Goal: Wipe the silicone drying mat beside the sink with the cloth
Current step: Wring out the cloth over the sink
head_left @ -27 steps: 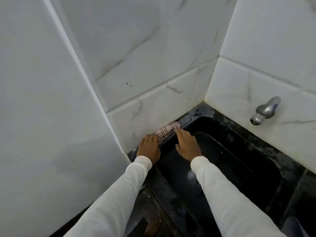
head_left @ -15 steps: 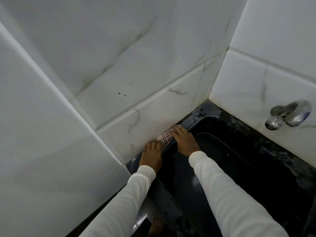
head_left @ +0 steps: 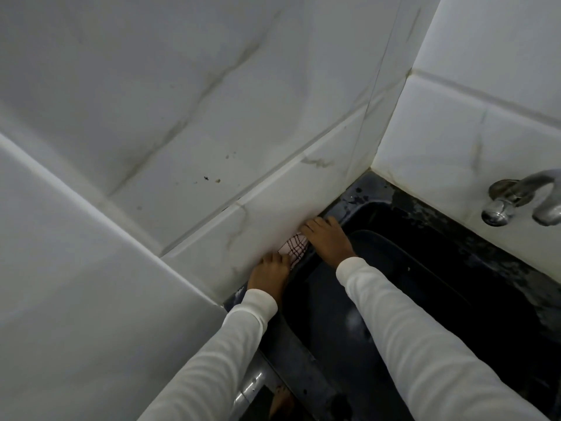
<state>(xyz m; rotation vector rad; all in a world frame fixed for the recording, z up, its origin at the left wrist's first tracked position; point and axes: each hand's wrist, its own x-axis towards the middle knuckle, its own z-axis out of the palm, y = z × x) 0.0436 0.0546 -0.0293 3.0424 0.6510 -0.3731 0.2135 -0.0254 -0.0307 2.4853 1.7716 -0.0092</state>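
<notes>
Two hands are working one checked cloth along the narrow ledge where the white wall tile meets the black sink: the left hand is curling onto its near end, the right hand is pressing flat on its far end. Pinched against the wall, the cloth is likely bunching or sliding into the basin. One tap is projecting beyond; no mat is showing distinctly.

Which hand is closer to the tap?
Right. The right hand lies on the sink's left rim beyond the cloth, on the side toward the tap; the left hand sits further from it, at the cloth's near end.
</notes>
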